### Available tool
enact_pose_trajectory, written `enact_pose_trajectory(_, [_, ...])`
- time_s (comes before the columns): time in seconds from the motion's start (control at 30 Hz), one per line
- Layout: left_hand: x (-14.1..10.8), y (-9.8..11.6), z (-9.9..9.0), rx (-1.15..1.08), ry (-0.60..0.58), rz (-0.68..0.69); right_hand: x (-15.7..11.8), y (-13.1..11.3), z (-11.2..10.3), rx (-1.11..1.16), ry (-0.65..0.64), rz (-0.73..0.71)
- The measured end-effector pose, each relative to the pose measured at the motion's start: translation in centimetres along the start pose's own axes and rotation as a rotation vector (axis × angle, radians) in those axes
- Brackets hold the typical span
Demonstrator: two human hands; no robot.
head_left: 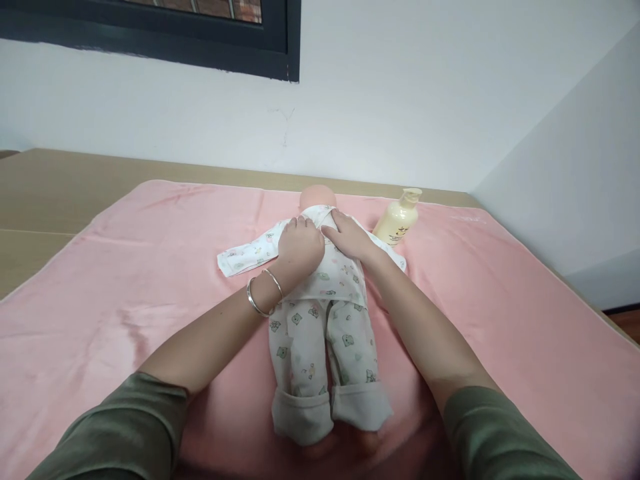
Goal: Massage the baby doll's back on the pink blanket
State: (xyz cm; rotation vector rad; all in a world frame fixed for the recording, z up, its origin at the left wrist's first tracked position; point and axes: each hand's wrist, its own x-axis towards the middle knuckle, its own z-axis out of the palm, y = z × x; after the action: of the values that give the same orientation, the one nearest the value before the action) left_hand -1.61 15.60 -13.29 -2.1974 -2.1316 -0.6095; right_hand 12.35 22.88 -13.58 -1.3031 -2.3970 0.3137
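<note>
A baby doll lies on its back, its bare head [319, 196] at the far end. It wears a white patterned baby shirt [333, 283] and matching trousers [303, 333] with turned-up cuffs. My left hand [303, 248], with bangles at the wrist, rests on the chest on the left side, its fingers curled into the shirt near the collar. Across from it, my right hand [350, 237] lies on the right side of the chest, fingers stretched towards the collar and thumb apart. The shirt's left-hand sleeve [247, 257] is spread out sideways. My right forearm partly covers the other sleeve.
Beneath the doll a pink cloth [150, 300] covers most of the wooden table [60, 183]. A pale yellow pump bottle [397, 220] leans beside the right-hand sleeve. White walls [390, 100] rise behind and at the right, with a dark window frame [280, 40] at upper left.
</note>
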Motion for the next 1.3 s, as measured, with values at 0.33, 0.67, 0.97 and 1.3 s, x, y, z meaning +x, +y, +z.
enact_pose_trajectory(0.33, [1.9,-2.1,-0.3,0.052,-0.09,0.099,-2.8,-5.7,-0.2,-0.25,-0.057,0.058])
enact_pose_trajectory(0.67, [-0.1,-0.1,-0.5,0.102,-0.029,0.119,-0.9,-2.6,-0.5,-0.093,-0.062,0.067])
enact_pose_trajectory(0.97, [0.3,-0.5,-0.8,0.041,-0.05,0.201,-1.0,-3.1,-0.7,-0.142,-0.052,0.073])
enact_pose_trajectory(1.3, [2.4,-2.5,-1.1,-0.113,-0.12,-0.018,-2.7,-5.5,0.6,-0.169,-0.025,0.03])
